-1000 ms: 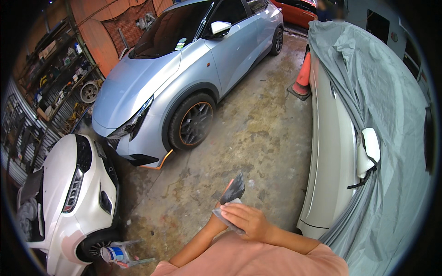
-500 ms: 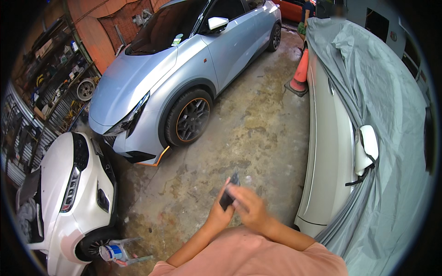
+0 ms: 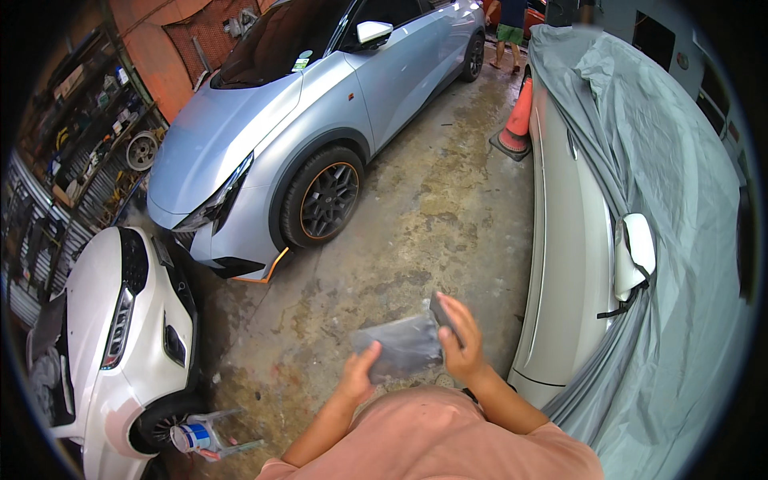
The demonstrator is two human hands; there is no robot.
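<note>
The person's left hand [image 3: 359, 373] is holding a grey sheet [image 3: 400, 344] out in front of the torso, above the stained concrete floor [image 3: 416, 232]; its grip is pinching the near left edge, with the thumb lying on top. The right hand [image 3: 462, 338] is gripping a dark flat piece [image 3: 442, 312] between thumb and fingers, tilting it nearly edge-on beside the sheet's right end. Because the left grip is catching only one side, the sheet could be tipping or sagging at its free end if the dark piece were pressing hard there, and a loosening thumb could be letting it slip to the floor. The right fingertips are resting close to the dark piece's edge, so a careless stroke could be scraping them or knocking the sheet askew. To the left, a tub [image 3: 190, 437] is standing near the wheel of a white car [image 3: 120, 336], where a stray foot might be upsetting it. The left fingers are hiding beneath the sheet, and its underside is not showing. Smeary grey tones are blurring its face, so its material is staying uncertain; whether the dark piece is touching it, I cannot tell. A grey cover [image 3: 680, 176] is concealing much of the car on the right, and the upper edge is cutting off a distant person [image 3: 510, 32].
</note>
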